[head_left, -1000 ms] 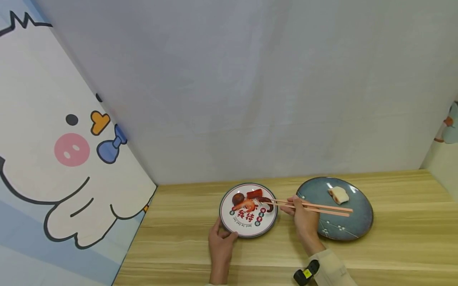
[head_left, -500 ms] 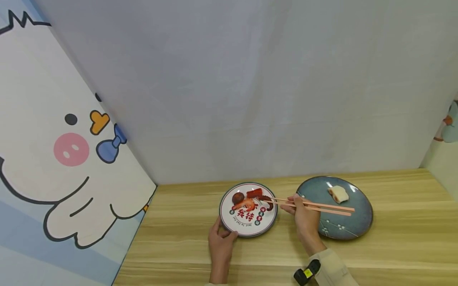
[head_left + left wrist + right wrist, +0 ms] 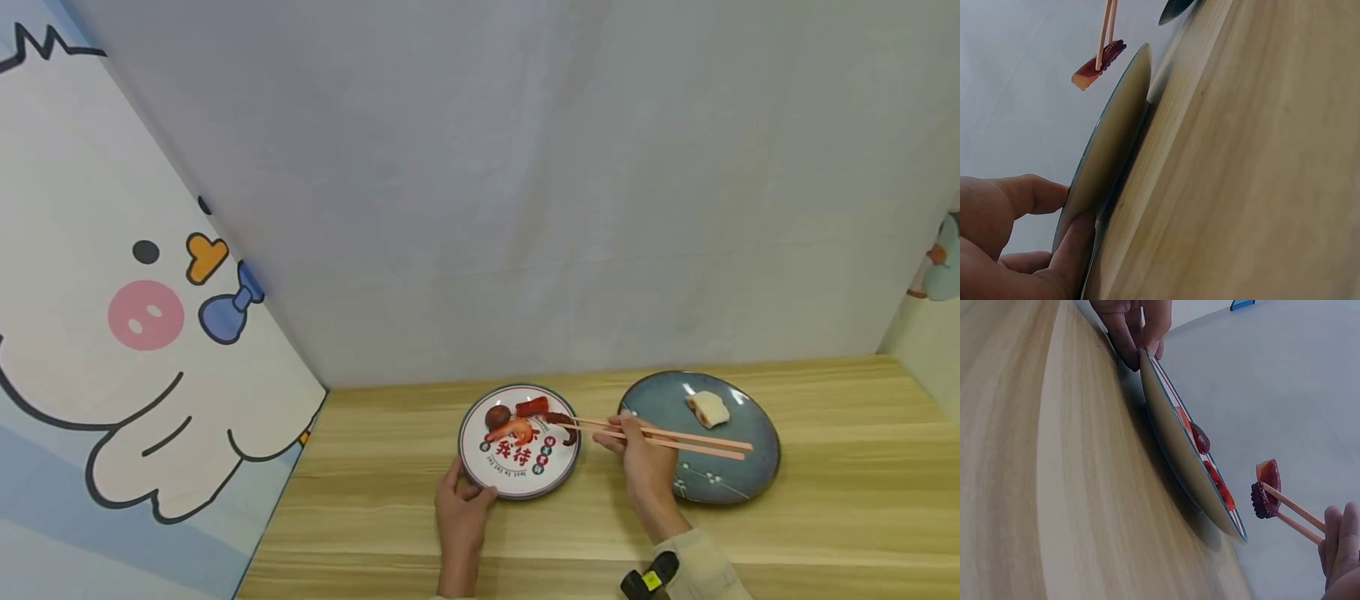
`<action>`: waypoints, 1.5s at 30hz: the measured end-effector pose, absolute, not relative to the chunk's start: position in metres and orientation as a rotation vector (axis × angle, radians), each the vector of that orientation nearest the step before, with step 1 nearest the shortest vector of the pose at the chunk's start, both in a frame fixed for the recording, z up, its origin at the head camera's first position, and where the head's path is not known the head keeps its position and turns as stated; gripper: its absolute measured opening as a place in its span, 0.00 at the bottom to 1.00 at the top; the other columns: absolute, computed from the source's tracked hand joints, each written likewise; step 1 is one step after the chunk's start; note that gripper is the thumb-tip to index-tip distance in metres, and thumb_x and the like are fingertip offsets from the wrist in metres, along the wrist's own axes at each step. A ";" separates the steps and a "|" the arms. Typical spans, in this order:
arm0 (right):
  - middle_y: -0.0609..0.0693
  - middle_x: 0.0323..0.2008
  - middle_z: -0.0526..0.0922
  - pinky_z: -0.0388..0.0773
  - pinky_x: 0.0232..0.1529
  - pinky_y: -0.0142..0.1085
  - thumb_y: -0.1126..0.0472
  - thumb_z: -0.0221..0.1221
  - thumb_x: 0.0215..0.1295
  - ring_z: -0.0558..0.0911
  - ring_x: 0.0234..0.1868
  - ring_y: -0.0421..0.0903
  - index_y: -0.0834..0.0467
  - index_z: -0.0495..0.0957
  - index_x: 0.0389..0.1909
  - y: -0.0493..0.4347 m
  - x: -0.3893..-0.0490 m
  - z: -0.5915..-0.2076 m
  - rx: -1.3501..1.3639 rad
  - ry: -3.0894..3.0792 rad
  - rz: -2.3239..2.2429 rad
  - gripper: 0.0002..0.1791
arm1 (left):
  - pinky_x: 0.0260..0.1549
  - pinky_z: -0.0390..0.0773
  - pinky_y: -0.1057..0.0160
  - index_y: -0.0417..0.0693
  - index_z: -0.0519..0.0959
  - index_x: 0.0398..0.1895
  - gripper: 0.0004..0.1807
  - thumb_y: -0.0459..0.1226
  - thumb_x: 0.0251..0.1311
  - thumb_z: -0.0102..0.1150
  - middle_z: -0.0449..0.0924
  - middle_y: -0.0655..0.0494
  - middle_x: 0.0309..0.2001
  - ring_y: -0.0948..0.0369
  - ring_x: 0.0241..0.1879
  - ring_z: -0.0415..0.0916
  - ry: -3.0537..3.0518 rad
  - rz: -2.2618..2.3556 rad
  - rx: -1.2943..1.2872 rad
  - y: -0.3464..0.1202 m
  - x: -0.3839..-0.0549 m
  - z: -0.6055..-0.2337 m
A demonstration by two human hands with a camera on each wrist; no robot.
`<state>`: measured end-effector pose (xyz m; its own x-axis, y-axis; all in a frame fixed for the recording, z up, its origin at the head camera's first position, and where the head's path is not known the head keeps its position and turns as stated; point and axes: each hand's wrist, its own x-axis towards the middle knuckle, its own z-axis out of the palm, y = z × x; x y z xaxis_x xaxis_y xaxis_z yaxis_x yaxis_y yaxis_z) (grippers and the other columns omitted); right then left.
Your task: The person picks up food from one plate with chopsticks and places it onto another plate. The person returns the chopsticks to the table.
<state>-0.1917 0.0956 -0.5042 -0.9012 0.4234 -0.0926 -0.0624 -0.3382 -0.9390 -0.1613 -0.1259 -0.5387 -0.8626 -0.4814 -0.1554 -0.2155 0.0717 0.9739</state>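
Observation:
My left hand [image 3: 461,512] grips the near left rim of a small white plate [image 3: 517,486] with red lettering, thumb and fingers on its edge. Lying on that plate are an orange shrimp [image 3: 516,431], a round brown piece [image 3: 497,417] and a red block [image 3: 532,407]. A pair of wooden chopsticks [image 3: 712,447] is held in my right hand [image 3: 648,471]. Their tips pinch a dark red octopus tentacle piece [image 3: 1266,499], which both wrist views show raised off the white plate, with a gap below it.
To the right, partly behind my right hand, lies a blue-grey oval plate [image 3: 652,400] bearing a whitish piece with browned edges [image 3: 708,409]. A pale cloth wall [image 3: 570,208] rises behind the wooden table [image 3: 360,500]. A cartoon-printed panel [image 3: 90,208] stands at left.
My right hand and the chopsticks have shifted slightly right, and the tentacle piece has moved a little with them. The left hand still holds the white plate in place.

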 end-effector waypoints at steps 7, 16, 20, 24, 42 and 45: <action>0.47 0.27 0.89 0.86 0.41 0.28 0.64 0.52 0.82 0.90 0.25 0.38 0.77 0.81 0.49 0.100 -0.188 -0.502 -0.487 -1.588 2.305 0.17 | 0.30 0.81 0.70 0.30 0.66 0.76 0.46 0.16 0.48 0.68 0.69 0.34 0.65 0.54 0.42 0.78 -2.135 -1.886 0.704 -0.126 -0.161 -0.538; 0.47 0.28 0.89 0.87 0.40 0.31 0.64 0.53 0.82 0.90 0.26 0.38 0.77 0.81 0.48 0.105 -0.187 -0.501 -0.480 -1.536 2.308 0.17 | 0.30 0.80 0.70 0.32 0.67 0.76 0.46 0.16 0.49 0.68 0.69 0.33 0.67 0.55 0.41 0.76 -2.143 -1.881 0.720 -0.126 -0.162 -0.539; 0.49 0.29 0.89 0.88 0.39 0.32 0.65 0.53 0.81 0.90 0.26 0.39 0.79 0.81 0.48 0.107 -0.186 -0.501 -0.466 -1.499 2.318 0.18 | 0.29 0.79 0.70 0.32 0.67 0.76 0.46 0.16 0.48 0.68 0.69 0.33 0.67 0.56 0.40 0.77 -2.147 -1.881 0.715 -0.127 -0.161 -0.539; 0.49 0.29 0.88 0.88 0.39 0.33 0.65 0.53 0.81 0.90 0.26 0.40 0.80 0.81 0.48 0.109 -0.185 -0.501 -0.458 -1.477 2.321 0.18 | 0.28 0.79 0.70 0.31 0.67 0.76 0.46 0.16 0.48 0.69 0.69 0.33 0.66 0.56 0.39 0.77 -2.144 -1.882 0.704 -0.127 -0.160 -0.538; 0.49 0.28 0.89 0.88 0.39 0.34 0.67 0.52 0.81 0.90 0.27 0.41 0.63 0.86 0.36 0.120 -0.185 -0.501 -0.437 -1.432 2.278 0.15 | 0.29 0.79 0.70 0.31 0.67 0.76 0.45 0.17 0.49 0.68 0.70 0.35 0.63 0.56 0.40 0.78 -2.143 -1.874 0.712 -0.126 -0.161 -0.540; 0.50 0.29 0.90 0.88 0.39 0.33 0.67 0.53 0.81 0.90 0.26 0.40 0.62 0.87 0.35 0.122 -0.185 -0.501 -0.449 -1.427 2.279 0.16 | 0.29 0.80 0.70 0.31 0.67 0.76 0.45 0.17 0.49 0.68 0.70 0.35 0.64 0.56 0.40 0.78 -2.146 -1.872 0.713 -0.126 -0.162 -0.541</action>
<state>-0.1846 0.1221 -0.5014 -0.8630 0.5025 -0.0520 -0.1726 -0.3900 -0.9045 -0.1624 -0.1258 -0.5410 -0.8622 -0.4816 -0.1570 -0.2207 0.0783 0.9722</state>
